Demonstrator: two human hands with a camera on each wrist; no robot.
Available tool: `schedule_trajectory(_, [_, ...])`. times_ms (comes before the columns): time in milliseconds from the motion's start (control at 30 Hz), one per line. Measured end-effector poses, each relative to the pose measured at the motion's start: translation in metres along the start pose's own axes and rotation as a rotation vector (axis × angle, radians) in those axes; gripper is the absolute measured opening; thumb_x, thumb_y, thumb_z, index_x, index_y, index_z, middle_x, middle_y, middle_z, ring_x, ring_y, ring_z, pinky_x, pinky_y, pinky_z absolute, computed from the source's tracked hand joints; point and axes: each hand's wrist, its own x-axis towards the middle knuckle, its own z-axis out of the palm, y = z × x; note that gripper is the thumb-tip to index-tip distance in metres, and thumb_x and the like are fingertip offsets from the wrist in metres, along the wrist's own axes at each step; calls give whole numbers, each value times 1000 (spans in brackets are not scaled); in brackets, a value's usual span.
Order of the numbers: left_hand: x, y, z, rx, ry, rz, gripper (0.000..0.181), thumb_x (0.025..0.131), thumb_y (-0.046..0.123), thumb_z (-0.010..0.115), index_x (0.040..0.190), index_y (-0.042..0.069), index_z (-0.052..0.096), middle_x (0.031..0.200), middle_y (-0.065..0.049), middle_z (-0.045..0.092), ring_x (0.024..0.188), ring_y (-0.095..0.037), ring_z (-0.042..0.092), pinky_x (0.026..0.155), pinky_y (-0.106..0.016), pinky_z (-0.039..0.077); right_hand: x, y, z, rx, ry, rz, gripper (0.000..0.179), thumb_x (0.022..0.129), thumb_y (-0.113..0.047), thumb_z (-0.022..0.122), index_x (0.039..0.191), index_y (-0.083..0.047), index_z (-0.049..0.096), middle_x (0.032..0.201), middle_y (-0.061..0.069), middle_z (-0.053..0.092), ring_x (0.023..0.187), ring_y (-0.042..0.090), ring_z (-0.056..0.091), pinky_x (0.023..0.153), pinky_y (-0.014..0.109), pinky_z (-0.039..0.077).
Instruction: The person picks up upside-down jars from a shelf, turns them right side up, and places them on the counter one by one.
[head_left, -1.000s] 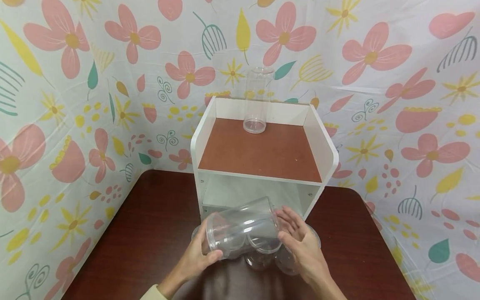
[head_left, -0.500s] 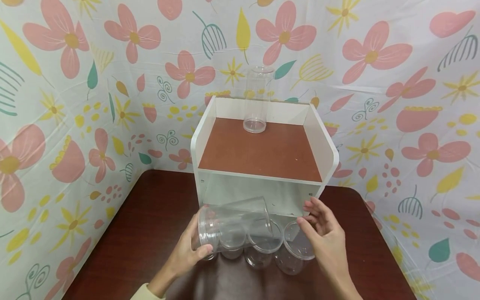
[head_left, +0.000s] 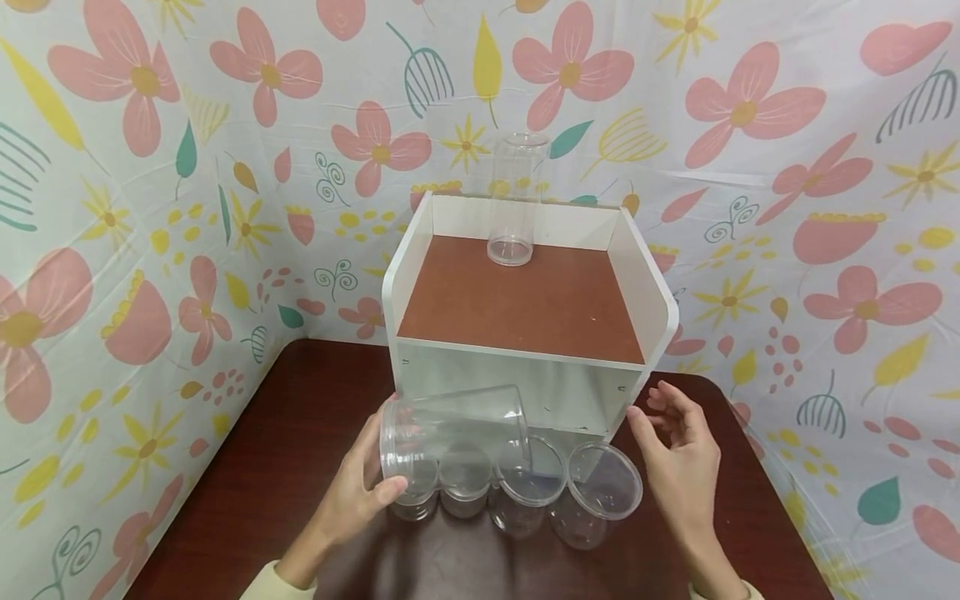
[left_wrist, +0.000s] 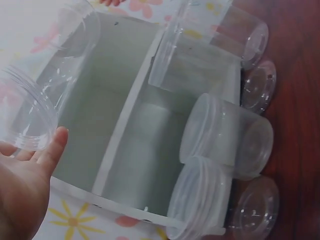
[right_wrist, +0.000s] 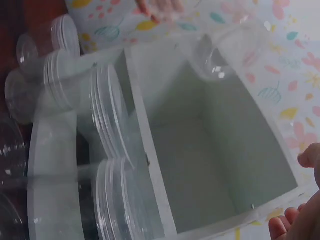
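My left hand (head_left: 341, 492) grips a clear plastic jar (head_left: 461, 429) round its left end, thumb at the front and the other fingers mostly hidden behind. The jar lies nearly sideways in the air, its other end pointing right, before a small white shelf unit (head_left: 651, 333). In the left wrist view this jar (left_wrist: 30, 112) shows against the left hand's fingertips. My right hand (head_left: 678, 458) is apart from the jar, near the unit's right side, fingers loosely bent with nothing in them. Several clear jars (head_left: 606, 483) stand in a row on the table below, partly behind the held jar.
A tall clear jar (head_left: 512, 208) stands at the back of the unit's brown top (head_left: 525, 300). Below it, the shelf compartment (right_wrist: 195, 165) faces the hands. A flowered cloth (head_left: 840, 250) hangs round the dark red-brown table (head_left: 300, 450).
The right hand has come off the jar and moved right. The left hand has carried the jar leftward and levelled it somewhat, uncovering more of the standing jars.
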Motion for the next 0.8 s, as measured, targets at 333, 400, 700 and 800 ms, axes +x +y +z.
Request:
schedule_trajectory(333, [7, 15, -6, 107, -5, 47, 91, 86, 7, 70, 163, 3, 22, 144, -34, 38, 129, -35, 54, 108, -30, 45, 16, 20, 7, -172, -50, 32, 45, 91, -5, 78, 133, 2, 64, 110, 14, 68, 85, -1, 60, 75, 7, 46])
schedule_trajectory(400, [9, 18, -7, 126, -8, 62, 91, 86, 10, 70, 164, 6, 24, 144, -32, 39, 128, -33, 55, 108, -29, 45, 18, 22, 9, -199, -59, 39, 44, 92, -8, 78, 133, 1, 65, 109, 14, 68, 83, -2, 60, 73, 7, 45])
schedule_trajectory(700, [16, 27, -9, 242, -1, 135, 90, 84, 18, 72, 161, 0, 28, 147, -20, 44, 122, -27, 56, 107, -26, 44, 22, 27, 18, -296, -36, 12, 45, 92, -13, 78, 132, 2, 67, 124, 21, 66, 99, 21, 57, 77, 30, 38])
schedule_trajectory(800, [17, 28, -10, 297, 0, 148, 91, 82, 19, 74, 160, -1, 31, 147, -19, 45, 117, -24, 58, 104, -26, 46, 23, 26, 19, -287, -30, 9, 41, 92, -13, 77, 129, 4, 68, 120, 20, 67, 96, 26, 58, 76, 32, 38])
